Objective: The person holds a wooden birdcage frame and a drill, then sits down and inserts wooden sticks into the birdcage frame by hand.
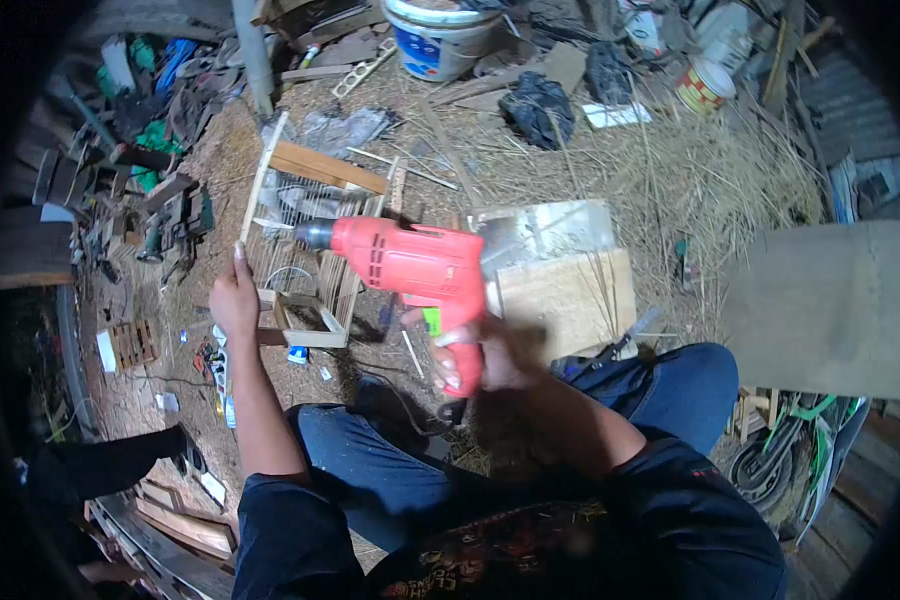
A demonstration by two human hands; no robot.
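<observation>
Drill point(410, 265), red and corded, held in mid-air across the view, its chuck point(315, 234) pointing to the left over a slatted wooden frame point(320, 340) on the littered ground point(215, 190). The right hand point(505, 355) wraps the pistol handle, fingers curled closed around the grip; the exact position of the index finger on the trigger cannot be told. The fingers of the left hand point(235, 300) are nearly closed, pinching the near end of the frame's long pale side slat. The drill is probably hard, rigid and front-heavy, best taken by its handle, clear of the chuck. The frame appears light, its thin bars easily snapped; the thicker rails and corners offer the sounder hold.
</observation>
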